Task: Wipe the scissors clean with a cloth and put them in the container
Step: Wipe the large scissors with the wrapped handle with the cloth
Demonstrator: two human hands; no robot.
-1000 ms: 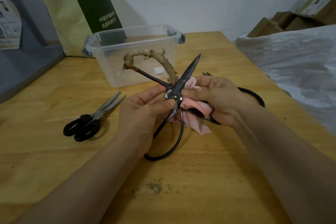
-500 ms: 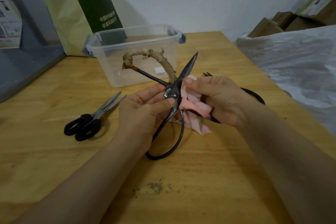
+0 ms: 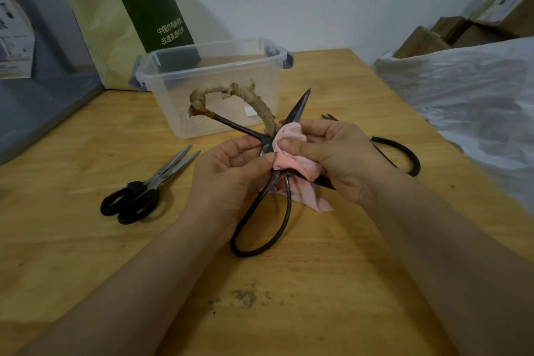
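**Wiping at the pivot, the box straight ahead**

The left hand (image 3: 231, 173) has thumb and fingers curled round the old iron scissors (image 3: 297, 108) right at the pivot, holding them up off the table (image 3: 86, 240). The right hand (image 3: 344, 159) pinches a bunched pink cloth (image 3: 289, 160) against that same spot, at the root of the blades, and a loose tail of cloth trails down towards the wood.

The scissors are splayed wide. One blade sticks up and away to the right, and the bare handle loop hangs down towards the person. The other handle, wrapped in pale frayed binding, arches up and to the left. Something dark under the right hand may be the second blade, but it is mostly hidden.

The clear plastic container (image 3: 173, 107) stands lid-off just beyond the hands, a little to the left. The wrapped handle crosses its front wall from where I stand, and I cannot tell whether they touch. The left hand carries the scissors and is the nearer hand, so I expect it to lift them forward over the rim. Spread like this they look awkward for the box. Closing them and laying their length along its long side seems wise.

Black-handled scissors (image 3: 144, 191) lie left of the hands, and another dark pair (image 3: 404, 159) lies behind the right hand. Both pairs are on the table.
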